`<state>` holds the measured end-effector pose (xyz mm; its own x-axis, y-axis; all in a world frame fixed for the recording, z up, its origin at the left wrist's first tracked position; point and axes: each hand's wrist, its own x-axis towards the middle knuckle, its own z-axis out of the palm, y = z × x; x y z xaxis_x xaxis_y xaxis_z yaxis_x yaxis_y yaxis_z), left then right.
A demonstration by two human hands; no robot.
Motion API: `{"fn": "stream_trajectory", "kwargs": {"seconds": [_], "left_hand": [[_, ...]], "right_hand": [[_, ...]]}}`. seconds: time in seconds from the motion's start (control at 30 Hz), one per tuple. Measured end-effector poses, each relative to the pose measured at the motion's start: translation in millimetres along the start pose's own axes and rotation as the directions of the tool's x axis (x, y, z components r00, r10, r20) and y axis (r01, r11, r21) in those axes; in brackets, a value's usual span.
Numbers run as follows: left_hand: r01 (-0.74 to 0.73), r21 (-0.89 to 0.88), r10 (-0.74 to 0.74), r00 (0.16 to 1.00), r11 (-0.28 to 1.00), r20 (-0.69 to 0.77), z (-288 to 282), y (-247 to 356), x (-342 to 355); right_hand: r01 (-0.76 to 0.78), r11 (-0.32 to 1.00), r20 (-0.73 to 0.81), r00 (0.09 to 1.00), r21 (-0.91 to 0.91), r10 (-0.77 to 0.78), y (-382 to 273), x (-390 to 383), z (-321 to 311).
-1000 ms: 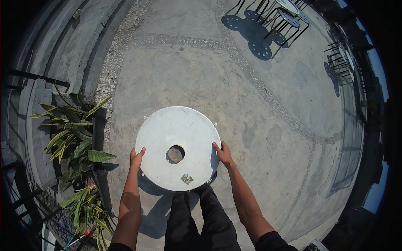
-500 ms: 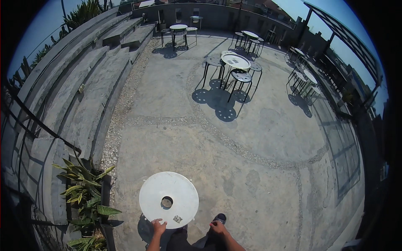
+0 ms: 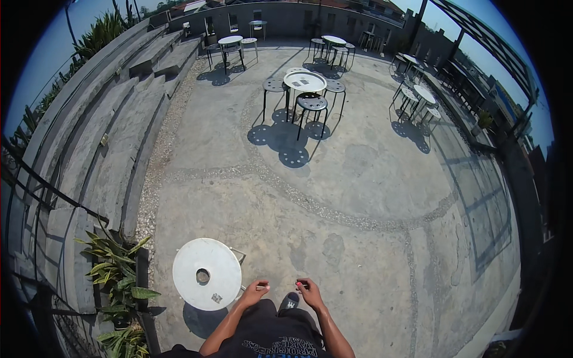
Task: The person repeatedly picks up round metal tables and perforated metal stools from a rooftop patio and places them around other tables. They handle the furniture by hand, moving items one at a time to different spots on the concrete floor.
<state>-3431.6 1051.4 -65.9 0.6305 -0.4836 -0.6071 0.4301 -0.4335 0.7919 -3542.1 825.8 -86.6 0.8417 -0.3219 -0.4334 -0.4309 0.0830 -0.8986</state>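
Observation:
In front of my body, my left hand (image 3: 255,293) is closed, with a small pale spot at its fingertips that I cannot make out. Opposite it, my right hand (image 3: 309,292) pinches a small red object (image 3: 299,286), too small to name. A round white table (image 3: 186,275) with a hole in its middle stands just left of my left hand, which is apart from it. Part of its metal frame shows past the right rim, and a patterned square sticker lies on its near side. Below my hands are my dark clothes and one dark shoe (image 3: 290,300).
Potted plants (image 3: 122,268) line the left side beside concrete steps (image 3: 113,131). Ahead, a white round table (image 3: 305,81) stands among perforated stools (image 3: 311,103). More tables and stools stand toward the back wall (image 3: 286,27) and the right edge. Pebble strips (image 3: 334,213) cross the concrete floor.
My left hand has left the near rim of the white table and moved right, close to my right hand. The table now sits further left in view, and more of my clothes shows.

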Motion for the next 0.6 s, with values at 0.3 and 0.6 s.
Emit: {"fn": "stream_trajectory", "kwargs": {"seconds": [0.3,0.6], "left_hand": [[-0.211,-0.105,0.194,0.969,0.972,-0.155,-32,117,85],[-0.222,-0.195,0.15,0.933,0.955,-0.328,-161,229,207]], "right_hand": [[0.004,0.974,-0.076,0.997,0.225,0.013,-101,129,-15],[-0.007,0.992,0.133,0.991,0.123,-0.01,-216,320,37]]}}
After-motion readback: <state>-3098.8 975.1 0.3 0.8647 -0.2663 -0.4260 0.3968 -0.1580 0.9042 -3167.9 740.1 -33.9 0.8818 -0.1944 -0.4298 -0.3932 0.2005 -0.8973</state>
